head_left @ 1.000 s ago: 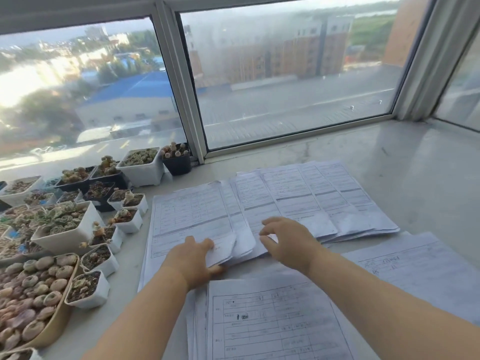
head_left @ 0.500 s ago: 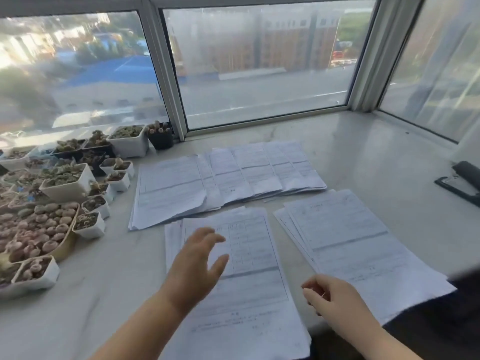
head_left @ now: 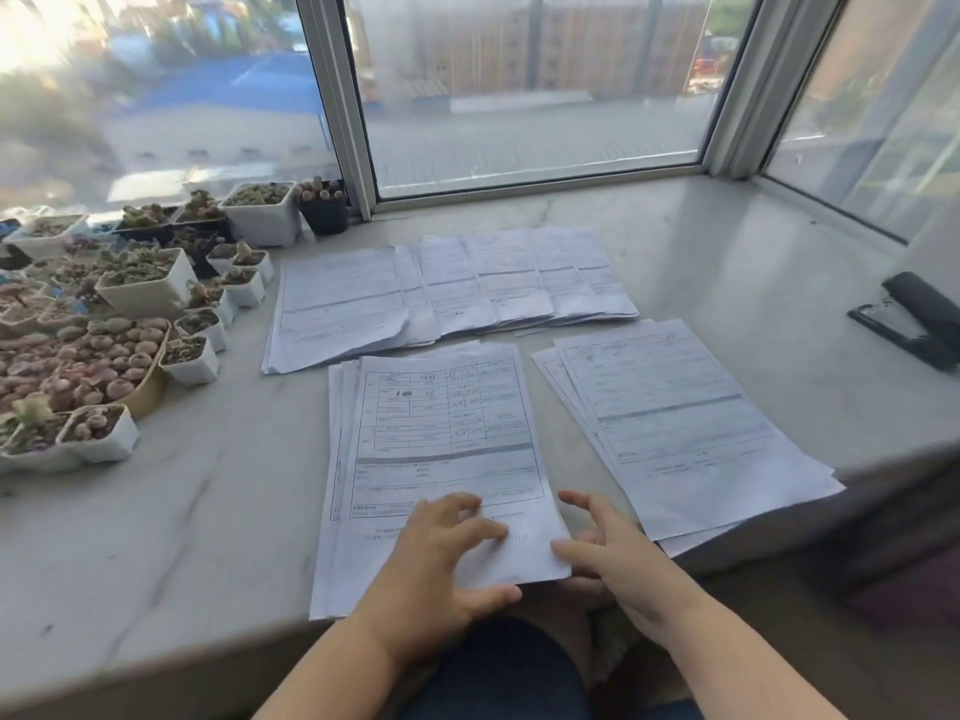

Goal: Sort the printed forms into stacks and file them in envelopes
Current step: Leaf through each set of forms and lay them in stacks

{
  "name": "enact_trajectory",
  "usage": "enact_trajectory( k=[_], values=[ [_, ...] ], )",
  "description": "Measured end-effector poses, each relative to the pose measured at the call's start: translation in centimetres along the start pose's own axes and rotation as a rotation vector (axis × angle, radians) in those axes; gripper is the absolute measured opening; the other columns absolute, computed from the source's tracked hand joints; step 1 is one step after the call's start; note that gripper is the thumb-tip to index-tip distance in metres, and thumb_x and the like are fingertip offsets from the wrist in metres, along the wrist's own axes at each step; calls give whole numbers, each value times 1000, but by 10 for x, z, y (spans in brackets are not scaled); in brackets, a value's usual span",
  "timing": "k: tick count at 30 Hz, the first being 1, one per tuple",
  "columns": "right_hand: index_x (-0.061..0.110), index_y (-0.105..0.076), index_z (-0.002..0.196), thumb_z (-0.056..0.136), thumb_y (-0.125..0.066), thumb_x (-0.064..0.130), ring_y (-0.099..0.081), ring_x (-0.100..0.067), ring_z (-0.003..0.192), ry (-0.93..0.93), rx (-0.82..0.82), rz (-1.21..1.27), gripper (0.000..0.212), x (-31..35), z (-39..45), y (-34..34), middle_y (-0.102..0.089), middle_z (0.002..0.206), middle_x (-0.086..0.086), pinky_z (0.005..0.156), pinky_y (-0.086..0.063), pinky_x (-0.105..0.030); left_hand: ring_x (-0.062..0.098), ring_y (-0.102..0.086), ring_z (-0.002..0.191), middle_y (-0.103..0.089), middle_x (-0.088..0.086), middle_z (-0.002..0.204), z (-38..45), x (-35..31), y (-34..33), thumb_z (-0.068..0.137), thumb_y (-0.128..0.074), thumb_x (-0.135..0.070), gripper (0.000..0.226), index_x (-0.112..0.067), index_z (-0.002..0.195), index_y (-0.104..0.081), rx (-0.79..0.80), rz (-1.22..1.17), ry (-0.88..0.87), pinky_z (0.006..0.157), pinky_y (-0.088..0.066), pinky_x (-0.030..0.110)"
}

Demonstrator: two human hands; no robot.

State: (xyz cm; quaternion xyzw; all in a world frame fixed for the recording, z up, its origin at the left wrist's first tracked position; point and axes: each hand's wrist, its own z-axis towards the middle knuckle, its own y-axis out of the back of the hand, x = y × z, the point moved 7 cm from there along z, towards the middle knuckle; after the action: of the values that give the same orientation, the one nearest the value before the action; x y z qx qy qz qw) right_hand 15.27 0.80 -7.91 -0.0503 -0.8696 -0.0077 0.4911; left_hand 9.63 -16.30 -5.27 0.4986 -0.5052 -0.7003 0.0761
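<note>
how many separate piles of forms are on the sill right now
3. A fanned pile at the back, near the plant pots; a near pile under the left hand; a right pile by the sill's edge. Sheets per pile can't be counted.

White printed forms [head_left: 441,439] carry black gridded tables; the windowsill [head_left: 156,522] is grey-veined marble; the stapler [head_left: 917,319] is black.

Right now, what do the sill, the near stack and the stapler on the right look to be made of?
Sill: looks like polished marble or a stone-look slab, pale with grey veins and a soft sheen.
Near stack: thin white printer paper, matt, with curling edges and printed tables.
Stapler: black, smooth, probably plastic over metal; too blurred to be sure.
</note>
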Motion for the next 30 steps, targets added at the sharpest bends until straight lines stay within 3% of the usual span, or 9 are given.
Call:
enact_trajectory(
  k=[2, 5, 9, 12, 16, 17, 19, 22, 30],
  values=[
    [41, -40, 124, 80, -70, 9, -72, -23, 95, 21, 60, 62, 62, -2, -1, -5, -75, 100, -10, 76, -57, -28, -5, -23, 130, -34, -24, 138, -2, 5, 0, 72, -67, -64, 48, -48, 116, -59, -6, -52, 17, 114, -11, 18],
    [39, -42, 124, 85, -65, 3, -73, -25, 89, 85, 13, 58, 58, -4, 3, -6, -75, 95, -13, 72, -56, -28, -9, -23, 135, -39, -24, 140, -4, 10, -1, 74, -67, -62, 44, -47, 114, -61, -13, -97, 22, 119, -1, 24],
    [35, -48, 120, 76, -73, 21, -73, -25, 85, 129, -84, 47, 53, -3, 7, -9, -76, 93, -10, 69, -56, -31, -14, -24, 133, -40, -27, 137, -3, 12, -2, 76, -65, -61, 36, -50, 110, -63, 11, -139, 26, 118, 1, 21],
    [38, -50, 114, 80, -77, 25, -73, -18, 83, 145, -199, -18, 45, 0, 9, -6, -76, 91, -6, 71, -58, -29, -17, -29, 129, -43, -32, 131, -3, 14, 1, 85, -60, -54, 20, -54, 104, -65, 17, -207, 18, 114, -1, 13],
    [27, -57, 111, 92, -64, 27, -72, -17, 79, 117, -158, 56, 20, 2, 7, -7, -75, 86, -3, 65, -57, -27, -5, -57, 109, -67, -22, 106, -4, 14, 8, 93, -54, -37, 22, -28, 90, -74, -66, -345, 18, 111, -16, 11],
    [23, -59, 110, 93, -63, 24, -71, -16, 76, 96, -131, 92, 17, 2, 6, -6, -75, 84, -2, 61, -54, -25, -1, -62, 94, -69, -18, 92, -6, 14, 10, 94, -55, -33, 22, -25, 85, -72, -111, -382, 29, 108, -26, 14],
    [21, -61, 110, 94, -61, 16, -71, -17, 77, 64, -77, 124, 17, 1, 4, -5, -75, 89, -4, 60, -53, -22, 12, -61, 72, -65, -6, 72, -10, 18, 14, 90, -54, -33, 22, -22, 76, -67, -224, -441, 93, 83, -46, 28],
    [28, -65, 112, 92, -62, 11, -72, -19, 91, 38, -2, 111, 26, 1, 2, -3, -75, 99, -2, 69, -56, -24, 14, -60, 68, -65, -1, 68, -10, 22, 18, 88, -60, -31, 23, -20, 69, -66, -305, -502, 177, 64, -45, 28],
    [28, -76, 99, 95, -58, 11, -72, -16, 89, 12, -21, 92, 25, 2, 5, -4, -75, 100, -2, 71, -55, -25, 3, -44, 51, -52, -8, 50, -8, 27, 11, 83, -73, -19, 36, -23, 52, -53, -345, -526, 258, 52, -34, 17]
  ],
)
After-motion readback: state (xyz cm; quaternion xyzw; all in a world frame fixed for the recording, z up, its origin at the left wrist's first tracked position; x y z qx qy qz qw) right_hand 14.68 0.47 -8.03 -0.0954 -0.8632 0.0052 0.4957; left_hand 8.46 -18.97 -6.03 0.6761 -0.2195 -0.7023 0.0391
